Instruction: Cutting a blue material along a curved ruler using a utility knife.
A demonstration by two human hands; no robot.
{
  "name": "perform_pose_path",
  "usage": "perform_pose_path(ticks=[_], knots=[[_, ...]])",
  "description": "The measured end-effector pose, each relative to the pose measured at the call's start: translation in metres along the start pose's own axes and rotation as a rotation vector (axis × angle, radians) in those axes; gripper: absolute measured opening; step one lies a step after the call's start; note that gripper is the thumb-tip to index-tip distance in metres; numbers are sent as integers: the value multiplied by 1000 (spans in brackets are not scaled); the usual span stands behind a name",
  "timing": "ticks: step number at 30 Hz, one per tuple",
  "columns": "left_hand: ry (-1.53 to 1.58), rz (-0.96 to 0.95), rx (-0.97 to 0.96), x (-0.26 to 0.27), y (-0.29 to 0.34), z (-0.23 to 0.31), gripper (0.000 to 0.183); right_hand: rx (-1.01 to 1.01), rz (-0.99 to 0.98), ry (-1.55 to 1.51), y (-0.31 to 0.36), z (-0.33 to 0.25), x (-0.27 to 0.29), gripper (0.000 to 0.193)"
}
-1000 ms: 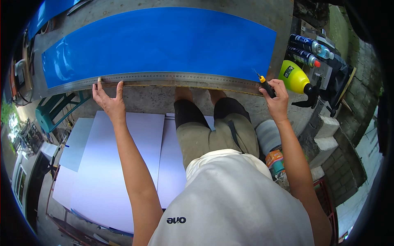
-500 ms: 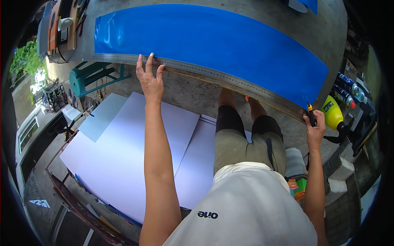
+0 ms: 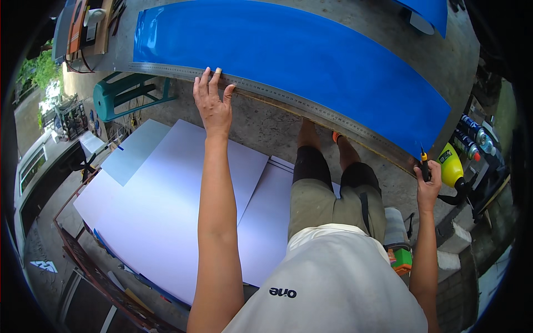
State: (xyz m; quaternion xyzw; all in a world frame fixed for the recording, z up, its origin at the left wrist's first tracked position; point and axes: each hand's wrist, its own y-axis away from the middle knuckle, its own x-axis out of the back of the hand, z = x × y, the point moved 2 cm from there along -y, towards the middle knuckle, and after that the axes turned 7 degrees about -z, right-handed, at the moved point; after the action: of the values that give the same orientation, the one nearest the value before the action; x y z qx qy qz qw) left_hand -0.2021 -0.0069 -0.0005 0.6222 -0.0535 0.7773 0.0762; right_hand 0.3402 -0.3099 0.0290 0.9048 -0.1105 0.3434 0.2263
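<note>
A long blue sheet (image 3: 288,61) lies on the grey tabletop, its surface shiny at the left end. Along its near edge runs a long metal ruler (image 3: 311,102). My left hand (image 3: 214,110) rests with spread fingertips on the ruler, left of its middle. At the sheet's near right corner, my right hand (image 3: 427,188) grips a yellow and black utility knife (image 3: 425,165). Its thin tip points away from me at the corner; whether it touches the sheet I cannot tell.
A yellow-green spray bottle (image 3: 451,164) and spray cans (image 3: 469,147) stand right of the corner. Another rolled blue piece (image 3: 430,14) lies far right. Below the table are a green stool (image 3: 119,100) and large white boards (image 3: 161,205). Tools crowd the far left.
The whole view has shifted slightly, with table and sheet appearing higher and a little to the right. My left hand sits slightly further right along the ruler. My right hand keeps the knife at the corner.
</note>
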Motion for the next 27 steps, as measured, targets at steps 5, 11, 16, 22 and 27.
perform_pose_path(ticks=[5,11,16,22,27], knots=[[-215,-18,-49,4,-2,-2,59,99,19,57,-1,-2,1,31],[-86,11,-64,2,-2,-4,60,51,11,17,-1,0,0,31],[-48,2,-52,3,-2,-2,61,25,4,-7,0,-1,0,31],[-49,-7,-40,1,-1,-4,61,22,-2,15,1,2,1,30],[-52,-2,-35,1,-1,-5,62,13,0,-1,1,4,0,30]])
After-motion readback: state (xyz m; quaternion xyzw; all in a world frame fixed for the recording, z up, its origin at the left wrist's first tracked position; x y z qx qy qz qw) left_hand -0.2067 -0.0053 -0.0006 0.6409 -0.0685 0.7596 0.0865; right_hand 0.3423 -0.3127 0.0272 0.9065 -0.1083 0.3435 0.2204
